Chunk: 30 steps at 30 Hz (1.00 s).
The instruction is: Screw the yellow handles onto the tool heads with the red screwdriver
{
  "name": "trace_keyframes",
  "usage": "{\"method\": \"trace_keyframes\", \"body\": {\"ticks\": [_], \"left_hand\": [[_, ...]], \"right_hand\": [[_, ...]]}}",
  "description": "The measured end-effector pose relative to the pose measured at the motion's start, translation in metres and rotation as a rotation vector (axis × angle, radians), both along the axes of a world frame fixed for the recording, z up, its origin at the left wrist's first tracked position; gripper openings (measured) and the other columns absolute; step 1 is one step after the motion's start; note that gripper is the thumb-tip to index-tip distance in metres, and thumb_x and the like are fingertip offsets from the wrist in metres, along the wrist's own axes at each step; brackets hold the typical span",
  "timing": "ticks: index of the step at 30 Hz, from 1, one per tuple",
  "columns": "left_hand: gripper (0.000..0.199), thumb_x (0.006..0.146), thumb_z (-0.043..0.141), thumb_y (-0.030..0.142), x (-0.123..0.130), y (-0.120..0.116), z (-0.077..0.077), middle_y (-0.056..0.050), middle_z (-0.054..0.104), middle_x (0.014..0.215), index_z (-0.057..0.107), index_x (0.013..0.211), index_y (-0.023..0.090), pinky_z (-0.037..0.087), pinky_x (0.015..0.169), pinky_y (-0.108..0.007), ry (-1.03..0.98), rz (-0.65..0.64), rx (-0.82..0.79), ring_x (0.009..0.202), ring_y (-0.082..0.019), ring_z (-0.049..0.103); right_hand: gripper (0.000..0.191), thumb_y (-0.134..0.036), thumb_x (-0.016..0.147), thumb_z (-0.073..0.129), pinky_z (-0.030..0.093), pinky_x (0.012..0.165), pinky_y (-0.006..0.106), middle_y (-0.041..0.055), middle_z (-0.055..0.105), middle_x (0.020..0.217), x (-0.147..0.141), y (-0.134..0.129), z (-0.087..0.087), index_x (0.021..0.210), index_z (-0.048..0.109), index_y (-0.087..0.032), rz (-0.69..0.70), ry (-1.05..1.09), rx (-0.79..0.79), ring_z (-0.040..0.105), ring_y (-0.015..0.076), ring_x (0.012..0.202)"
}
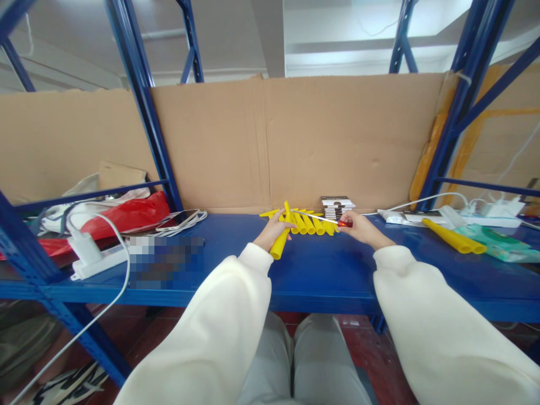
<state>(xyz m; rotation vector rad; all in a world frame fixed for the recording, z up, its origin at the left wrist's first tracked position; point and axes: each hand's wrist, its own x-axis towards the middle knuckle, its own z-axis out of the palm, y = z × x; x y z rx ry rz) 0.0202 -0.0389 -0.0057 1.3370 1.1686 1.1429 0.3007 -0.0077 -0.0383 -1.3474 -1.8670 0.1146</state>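
My left hand point(275, 229) is closed around a yellow plastic tube point(277, 246), holding it tilted with its wide round end toward me. In my right hand point(356, 227) is a screwdriver point(345, 224) with a red handle. Its thin metal shaft points left, and the tip reaches the upper part of the held tube; whether it touches a screw there is too small to tell. Behind and between my hands, several more yellow tubes point(310, 226) lie side by side on the blue shelf point(320, 275).
A stack of printed cards or boxes point(337, 206) stands against the cardboard backing point(337, 135). Two yellow tubes point(458, 239) and a green packet point(500, 242) lie to the right. On the left are a white power strip point(99, 263) and a red bag point(130, 216). Blue posts flank the shelf.
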Motion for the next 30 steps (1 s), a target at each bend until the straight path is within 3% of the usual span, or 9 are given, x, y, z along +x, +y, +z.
{"method": "trace_keyframes", "body": {"ticks": [8, 21, 30], "left_hand": [[0.072, 0.083, 0.063, 0.004, 0.0000, -0.0032, 0.0012, 0.003, 0.062, 0.073, 0.043, 0.151, 0.018, 0.039, 0.041, -0.019, 0.045, -0.029, -0.001, 0.039, -0.007, 0.050], [0.078, 0.081, 0.064, 0.005, -0.0012, 0.0021, -0.0002, -0.006, 0.070, 0.098, 0.040, 0.154, 0.021, 0.044, 0.044, -0.020, 0.045, 0.001, 0.001, 0.042, -0.005, 0.051], [0.084, 0.082, 0.068, 0.012, -0.0022, 0.0022, -0.0016, -0.007, 0.071, 0.100, 0.035, 0.158, 0.022, 0.044, 0.045, -0.021, 0.101, -0.034, 0.009, 0.044, -0.007, 0.053]], "right_hand": [[0.019, -0.024, 0.069, 0.070, 0.051, 0.069, 0.034, 0.0002, 0.066, 0.069, 0.0029, 0.0036, -0.0018, 0.073, 0.052, -0.025, 0.025, -0.009, 0.039, 0.063, 0.0201, 0.067], [0.020, -0.027, 0.072, 0.073, 0.053, 0.070, 0.034, 0.0015, 0.069, 0.074, 0.0062, 0.0072, -0.0047, 0.075, 0.054, -0.025, 0.013, -0.006, 0.049, 0.066, 0.0208, 0.071], [0.017, -0.027, 0.074, 0.072, 0.053, 0.070, 0.033, 0.0017, 0.071, 0.076, 0.0078, 0.0076, -0.0053, 0.078, 0.056, -0.024, 0.012, -0.052, 0.053, 0.067, 0.0208, 0.073]]}}
